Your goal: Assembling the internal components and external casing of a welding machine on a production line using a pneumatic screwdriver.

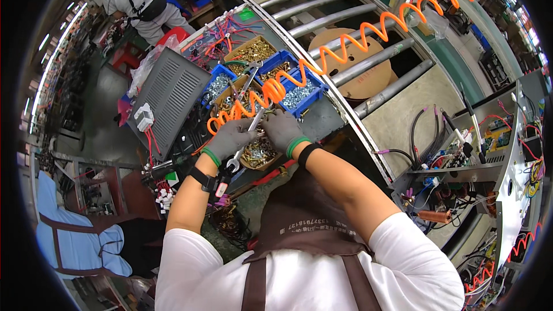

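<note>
So the biggest thing here is the roller conveyor (pixel 345 40) running diagonally across the upper middle of the frame, with a round tan disc (pixel 360 60) lying under its rollers. Right side of the frame is taken up by an open metal chassis (pixel 507 155) full of wiring and boards. Left of centre there's a grey vented panel (pixel 170 101) lying tilted, and a co-worker (pixel 141 0) is bent over at the upper left. An orange coiled air hose (pixel 368 31) swoops from the upper right down to the middle, ending just above the hands. Under that sit the parts bins: blue bins (pixel 291 83) of silvery hardware and cardboard boxes (pixel 253 52) of brass-coloured screws. Both hands wear grey gloves with green cuffs, and both sit over the box of brassy fasteners (pixel 259 152) at frame centre. The left hand (pixel 229 139) is curled closed around a combination wrench (pixel 245 132), whose open end pokes out below near the wrist while the shaft runs up toward the bins. The right hand (pixel 282 129) is bent over the same spot with fingers curled down; I can't tell if it's pinching anything, the fingertips are hidden. My read is this is the picking-up-hardware stage, tool in one hand, other hand fishing for a fastener. Next move probably needs a clean pinch on a single piece without dragging the hose or snagging the wrench on the box edge.
</note>
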### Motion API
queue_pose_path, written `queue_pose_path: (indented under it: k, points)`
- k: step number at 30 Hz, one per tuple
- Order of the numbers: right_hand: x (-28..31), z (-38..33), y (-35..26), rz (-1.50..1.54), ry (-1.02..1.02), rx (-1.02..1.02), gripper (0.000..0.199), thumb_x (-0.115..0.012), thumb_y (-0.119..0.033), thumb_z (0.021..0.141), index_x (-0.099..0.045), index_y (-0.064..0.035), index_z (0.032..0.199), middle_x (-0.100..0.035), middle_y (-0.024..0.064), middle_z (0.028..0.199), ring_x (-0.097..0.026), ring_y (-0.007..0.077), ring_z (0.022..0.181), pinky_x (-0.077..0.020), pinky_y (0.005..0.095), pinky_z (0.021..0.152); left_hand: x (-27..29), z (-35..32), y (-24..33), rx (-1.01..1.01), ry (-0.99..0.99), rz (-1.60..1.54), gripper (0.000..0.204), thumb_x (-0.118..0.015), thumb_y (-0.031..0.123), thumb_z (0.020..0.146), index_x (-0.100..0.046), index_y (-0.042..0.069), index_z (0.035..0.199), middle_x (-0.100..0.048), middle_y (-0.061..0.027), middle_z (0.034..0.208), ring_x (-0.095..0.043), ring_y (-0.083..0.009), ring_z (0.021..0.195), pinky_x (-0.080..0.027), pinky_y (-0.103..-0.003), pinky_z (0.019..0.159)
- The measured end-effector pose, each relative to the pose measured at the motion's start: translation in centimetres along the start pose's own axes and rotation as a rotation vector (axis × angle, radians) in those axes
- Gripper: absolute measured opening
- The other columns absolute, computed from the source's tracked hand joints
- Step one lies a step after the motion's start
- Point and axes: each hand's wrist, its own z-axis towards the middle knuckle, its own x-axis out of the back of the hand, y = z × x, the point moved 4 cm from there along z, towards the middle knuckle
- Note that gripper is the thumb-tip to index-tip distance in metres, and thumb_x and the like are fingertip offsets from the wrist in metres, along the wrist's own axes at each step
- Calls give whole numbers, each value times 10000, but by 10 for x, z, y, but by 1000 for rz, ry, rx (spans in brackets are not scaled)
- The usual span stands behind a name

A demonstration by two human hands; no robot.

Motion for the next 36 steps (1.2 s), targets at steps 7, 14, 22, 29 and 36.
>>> queue_pose_path:
  k: [7, 14, 22, 29, 36]
  points:
    - [36, -31, 6, -2, 70, 58, 206, -548, -126, 856, -645, -131, 1038, -673, 95, 1005, -607, 288, 1056, -445, 427, 933, -3, 11, -4, -51, 105, 198, 544, -673, 275, 857, -570, 2, 1317, -694, -140, 1084, -661, -210, 965, -498, -345, 879]
    - [53, -121, 61, 440, -10, -405, 233, -623, -292, 884, -658, -112, 1026, -698, 146, 930, -675, 342, 891, -522, 459, 737, -12, 36, -17, -39, 7, -2, 589, -679, 264, 863, -527, -60, 1330, -626, -216, 1236, -624, -288, 1109, -474, -382, 949]
    - [32, -181, 60, 1200, 102, -480, 277, -643, -273, 951, -662, -34, 1090, -678, 60, 928, -623, 147, 860, -503, 312, 788, 7, 108, -25, -177, 801, 769, 499, -630, 278, 869, -503, 10, 1271, -592, -245, 1106, -587, -399, 966, -486, -462, 837]
    - [35, -225, 54, 1639, 202, -493, 231, -571, -287, 996, -613, -77, 1082, -553, -52, 848, -477, 36, 753, -392, 208, 651, 30, 132, -12, -243, 707, 764, 319, -602, 348, 920, -570, 65, 1063, -570, -99, 892, -540, -244, 748, -459, -381, 663]
    - [32, -270, 55, 1631, 429, -675, 241, -518, -296, 1018, -566, -74, 1099, -607, -7, 884, -529, 72, 719, -447, 257, 629, -63, 86, 45, -40, 245, -165, 272, -564, 375, 969, -631, 122, 896, -544, 35, 674, -420, -61, 463, -332, -251, 405]
